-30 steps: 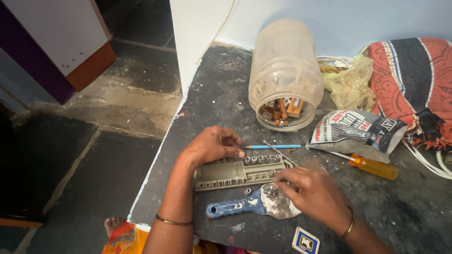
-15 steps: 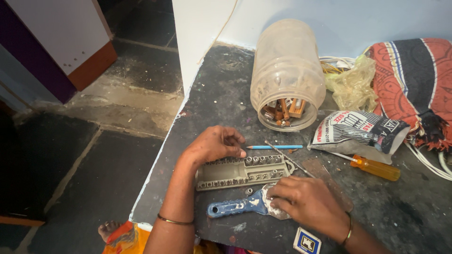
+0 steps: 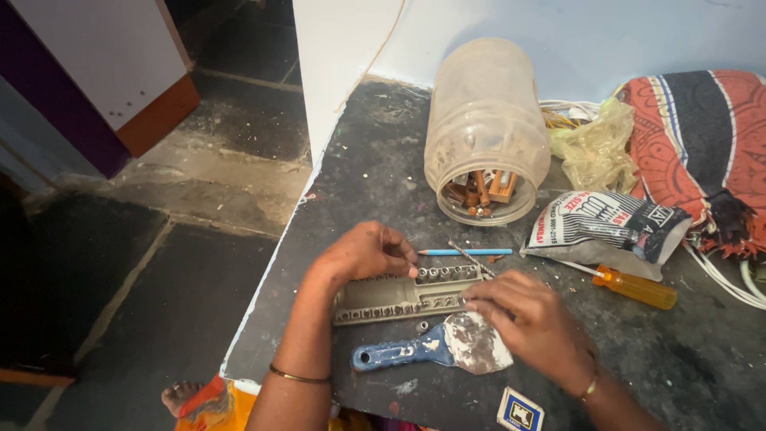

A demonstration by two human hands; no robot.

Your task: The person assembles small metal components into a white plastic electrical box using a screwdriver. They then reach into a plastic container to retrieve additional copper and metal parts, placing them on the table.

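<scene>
Left hand (image 3: 363,254) hides the grey terminal strip's (image 3: 407,294) upper-left corner; right hand (image 3: 533,323) covers strip's right end & scraper (image 3: 435,349) blade edge. Strip screws too small to tell.

terminal strip (image 3: 407,294) on the table (image 3: 375,168) between left grip (image 3: 369,251) and right grip (image 3: 533,319), scraper (image 3: 435,351) before them, jar (image 3: 485,132) behind, screwdriver (image 3: 634,287) right

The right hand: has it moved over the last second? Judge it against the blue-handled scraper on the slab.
Yes. The right hand has shifted left along the grey terminal strip, now covering more of the scraper blade's right side.
</scene>
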